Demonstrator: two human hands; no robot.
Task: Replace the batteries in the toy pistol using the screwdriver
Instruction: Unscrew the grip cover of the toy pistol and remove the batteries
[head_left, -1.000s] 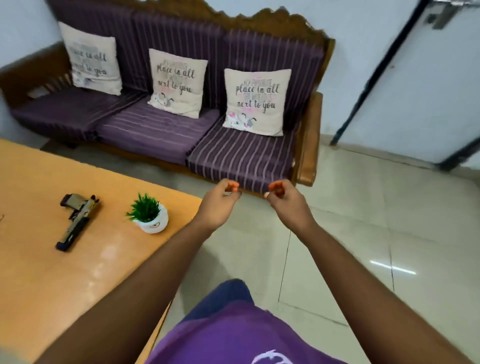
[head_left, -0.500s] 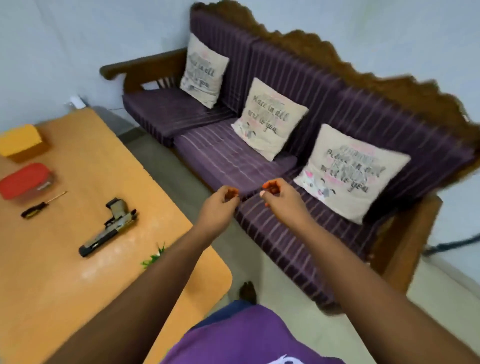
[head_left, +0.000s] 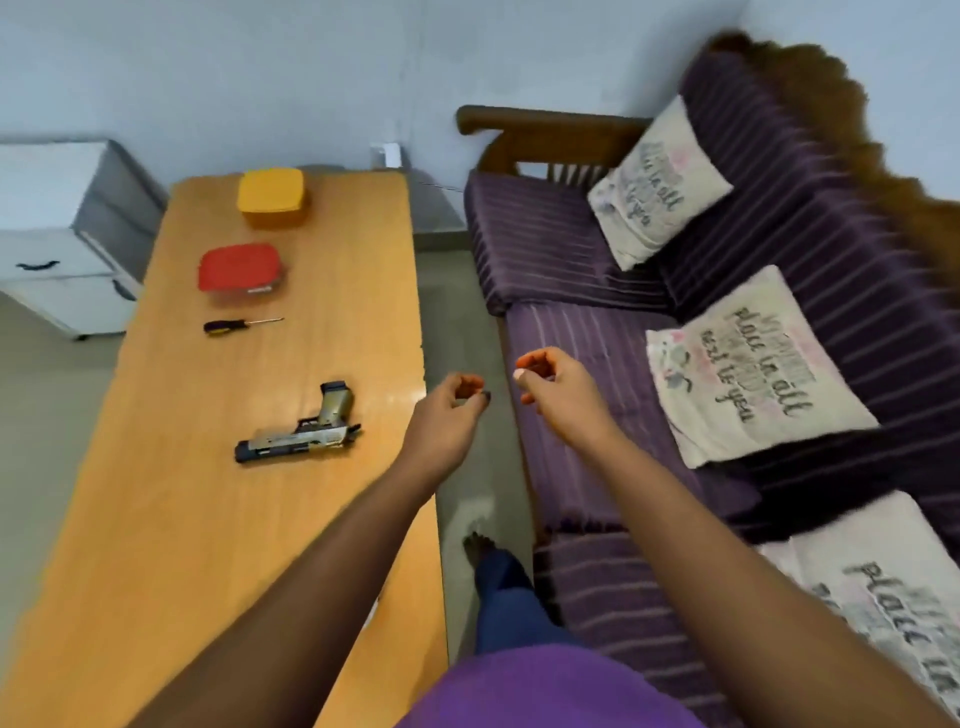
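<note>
Toy pistol: your silver-and-black plastic toy pistol (head_left: 306, 431) lies flat on its side on the long orange wooden table (head_left: 156, 519), near the right edge, muzzle toward the left edge, grip toward the far end
Screwdriver: your slim screwdriver with the black-and-yellow handle (head_left: 239, 325) lies further along the table, between the pistol and the red-lidded container (head_left: 240, 270); a yellow-lidded box (head_left: 271, 196) sits by the far end
Left hand: your left hand (head_left: 451, 410) hovers over the table's right edge, fingers loosely curled, holding nothing
Right hand: your right hand (head_left: 558, 389) hangs off the table over the purple striped sofa (head_left: 571, 260), curled, empty too
Handling: the pistol is probably light, rigid and a bit slick; pin the barrel flat with one hand, since the battery door is likely in the grip
Screwdriver hold: take it by the thick handle, as the thin shaft may roll
</note>
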